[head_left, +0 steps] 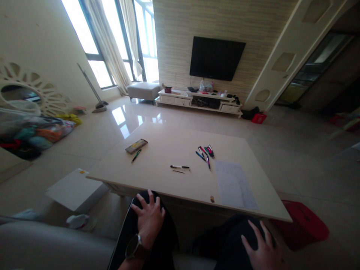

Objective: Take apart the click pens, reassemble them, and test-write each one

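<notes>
My left hand (149,215) rests with fingers spread on my left knee, a watch (133,246) on its wrist. Over my right knee lies my right hand (262,245), its fingers also apart and holding nothing. In front of both knees stands a low white table (163,150). Nearest the hands on it are a pen taken apart, with a white barrel (177,167), a black cap (185,167) and a thin refill (178,171). A cluster of coloured pens (206,152) lies farther back, beside a sheet of paper (234,183). A small brown object (212,199) sits by the front edge.
At the table's left are a flat box (136,146) and a green pen (136,156). A red bin-like object (303,225) stands under the right corner, a white box (74,189) on the floor at left. Beyond are a TV cabinet (176,100) and a grey stool (143,91).
</notes>
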`<state>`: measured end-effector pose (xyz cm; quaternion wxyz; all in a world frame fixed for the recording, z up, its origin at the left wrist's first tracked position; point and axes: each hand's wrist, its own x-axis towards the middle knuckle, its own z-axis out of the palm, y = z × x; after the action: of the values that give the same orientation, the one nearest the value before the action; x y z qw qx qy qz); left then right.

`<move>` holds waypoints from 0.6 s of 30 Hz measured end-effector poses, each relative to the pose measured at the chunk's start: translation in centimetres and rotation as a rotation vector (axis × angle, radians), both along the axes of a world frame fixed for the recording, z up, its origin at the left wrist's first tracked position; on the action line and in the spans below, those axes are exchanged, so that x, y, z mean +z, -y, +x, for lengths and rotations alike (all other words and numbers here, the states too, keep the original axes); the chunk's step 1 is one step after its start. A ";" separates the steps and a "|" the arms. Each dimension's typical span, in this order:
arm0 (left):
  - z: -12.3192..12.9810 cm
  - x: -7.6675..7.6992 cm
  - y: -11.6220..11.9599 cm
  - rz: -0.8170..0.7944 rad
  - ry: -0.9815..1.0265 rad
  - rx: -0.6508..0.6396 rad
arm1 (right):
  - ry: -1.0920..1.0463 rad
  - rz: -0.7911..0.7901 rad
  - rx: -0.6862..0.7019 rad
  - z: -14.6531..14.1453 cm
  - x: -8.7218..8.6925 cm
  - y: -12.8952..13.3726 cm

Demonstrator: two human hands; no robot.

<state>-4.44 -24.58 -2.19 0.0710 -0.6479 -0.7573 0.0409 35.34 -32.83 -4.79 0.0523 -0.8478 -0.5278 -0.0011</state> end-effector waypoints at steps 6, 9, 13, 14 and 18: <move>0.0 0.1 -0.1 -0.025 -0.021 0.007 | 0.002 -0.019 -0.020 -0.1 0.1 0.0; 0.1 0.1 0.0 -0.026 -0.022 0.004 | -0.001 -0.015 0.005 -0.1 0.1 -0.1; 0.1 0.1 0.1 -0.011 -0.021 0.001 | -0.008 -0.014 0.009 0.0 0.1 0.0; 0.1 0.1 0.1 -0.008 -0.022 0.001 | -0.005 -0.012 0.005 0.1 0.0 0.0; 0.1 0.1 0.0 -0.006 -0.014 0.004 | 0.004 -0.011 -0.005 0.0 -0.2 0.1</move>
<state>-4.36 -24.57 -2.04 0.0745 -0.6464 -0.7579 0.0480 35.38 -32.92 -5.01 0.0466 -0.8495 -0.5256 0.0000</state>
